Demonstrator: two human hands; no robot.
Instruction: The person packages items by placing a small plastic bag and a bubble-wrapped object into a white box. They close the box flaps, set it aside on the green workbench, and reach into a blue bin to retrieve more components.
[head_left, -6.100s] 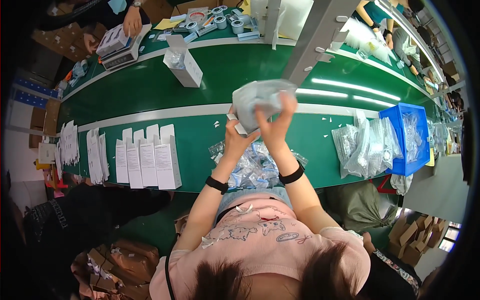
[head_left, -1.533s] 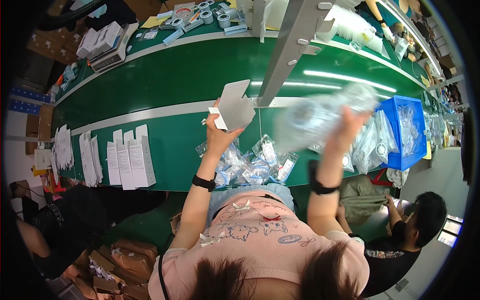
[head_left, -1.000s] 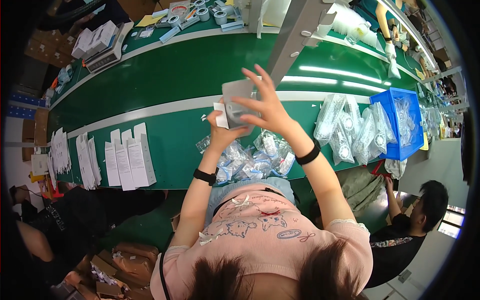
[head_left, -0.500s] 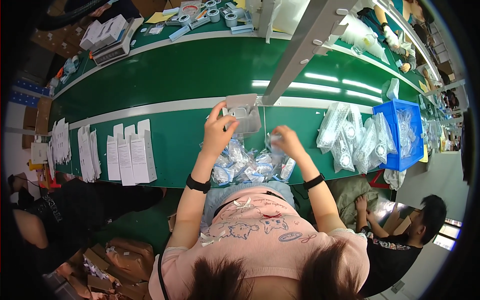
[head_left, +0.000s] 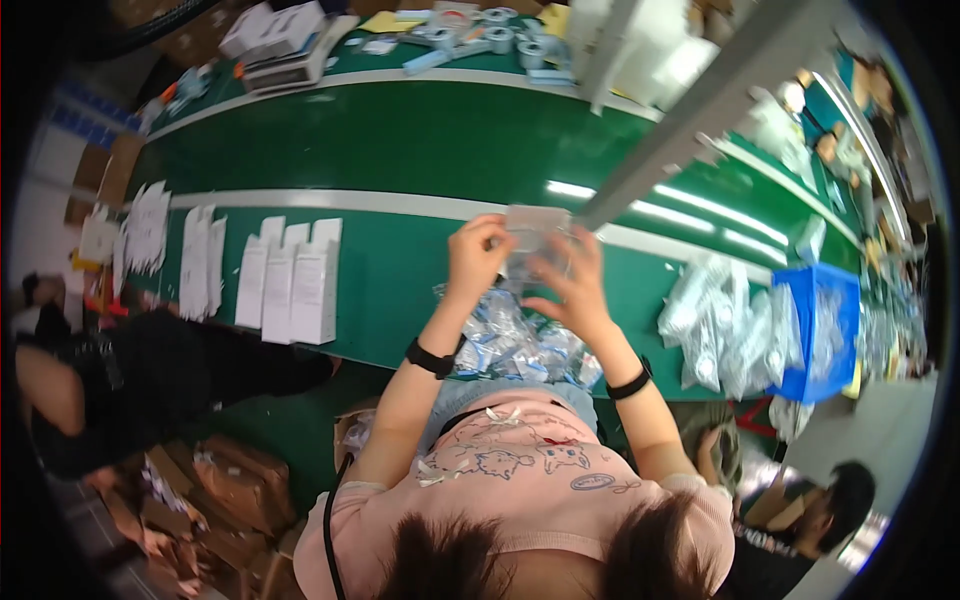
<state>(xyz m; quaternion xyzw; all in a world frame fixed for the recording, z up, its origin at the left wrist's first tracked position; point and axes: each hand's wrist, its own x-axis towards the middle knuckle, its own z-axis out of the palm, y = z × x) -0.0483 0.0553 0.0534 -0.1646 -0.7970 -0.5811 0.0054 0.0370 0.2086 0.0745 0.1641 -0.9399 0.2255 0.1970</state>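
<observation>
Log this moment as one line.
Left hand: holding open box | Right hand: fingers spread at box, contact unclear | Things: clear bags on table | Rest: white boxes at left, blue bin at right

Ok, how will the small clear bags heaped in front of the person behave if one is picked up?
The small clear bags would likely be floppy, since their plastic looks crumpled. They may feel slippery, given the glossy shine. Tugging one might drag others, as they overlap in a heap on the green table.
</observation>
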